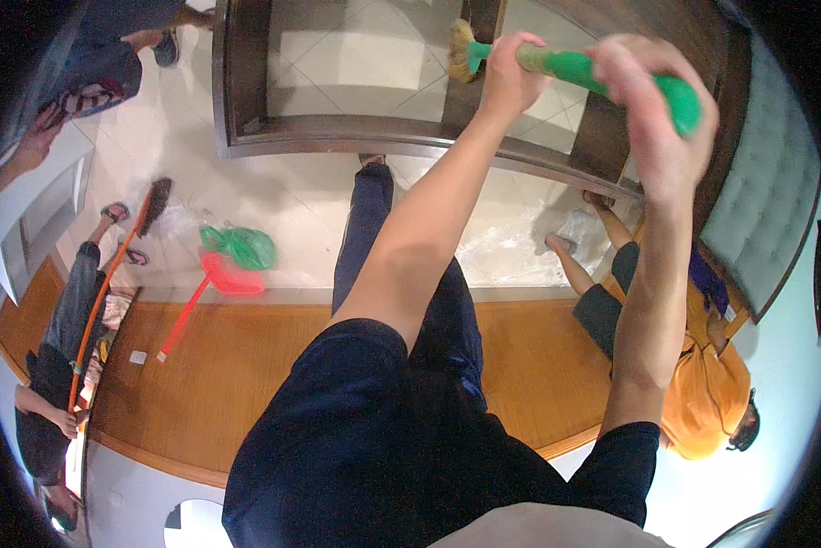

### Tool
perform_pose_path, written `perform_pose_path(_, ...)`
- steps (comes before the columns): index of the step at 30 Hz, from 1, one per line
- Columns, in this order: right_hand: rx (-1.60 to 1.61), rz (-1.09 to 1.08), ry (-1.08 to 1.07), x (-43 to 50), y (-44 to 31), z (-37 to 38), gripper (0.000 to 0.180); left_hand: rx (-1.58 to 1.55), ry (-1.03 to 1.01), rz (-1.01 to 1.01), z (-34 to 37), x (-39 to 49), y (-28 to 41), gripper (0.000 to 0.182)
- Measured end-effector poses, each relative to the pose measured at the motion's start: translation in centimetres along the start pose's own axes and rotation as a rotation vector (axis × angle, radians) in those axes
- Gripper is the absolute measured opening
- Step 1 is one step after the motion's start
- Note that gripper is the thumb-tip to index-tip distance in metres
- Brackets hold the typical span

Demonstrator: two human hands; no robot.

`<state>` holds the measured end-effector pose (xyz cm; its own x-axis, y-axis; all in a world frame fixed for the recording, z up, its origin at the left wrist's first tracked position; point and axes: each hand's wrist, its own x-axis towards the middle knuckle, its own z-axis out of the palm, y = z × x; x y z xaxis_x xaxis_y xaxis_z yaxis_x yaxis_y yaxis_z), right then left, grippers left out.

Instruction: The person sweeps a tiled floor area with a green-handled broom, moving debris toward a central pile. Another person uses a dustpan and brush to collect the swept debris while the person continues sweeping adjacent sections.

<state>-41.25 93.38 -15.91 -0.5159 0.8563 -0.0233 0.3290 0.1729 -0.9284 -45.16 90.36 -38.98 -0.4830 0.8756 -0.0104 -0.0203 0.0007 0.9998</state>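
Both of my hands are on a grass broom with a green handle (575,70). My left hand (517,75) grips the handle near the tan bristles (460,51), which point to the left. Around the thick upper end my right hand (657,103) is closed, somewhat blurred. The broom is over a dark wooden bed frame (356,133), whose open sections show the tiled floor. Whether the bristles touch the frame's crosspiece I cannot tell.
On the floor lie a red dustpan (232,275) and a green plastic bag (246,248). A person at left holds an orange-handled broom (106,281). Another, in an orange shirt (708,397), is at right near a tufted headboard (760,171). A third person (102,68) stands upper left.
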Motion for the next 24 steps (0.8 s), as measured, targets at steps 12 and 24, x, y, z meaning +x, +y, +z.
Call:
perform_pose_path(12,-0.115,0.078,-0.365,-3.6,7.7,11.3,0.020,0.253,-0.103,-0.086,-11.2,-9.0,-11.0,0.038)
perform_pose_path(24,0.381,-0.213,-0.337,0.8,-1.7,11.3,0.016,0.582,-0.041,-0.019,-23.9,-1.0,-1.0,0.054)
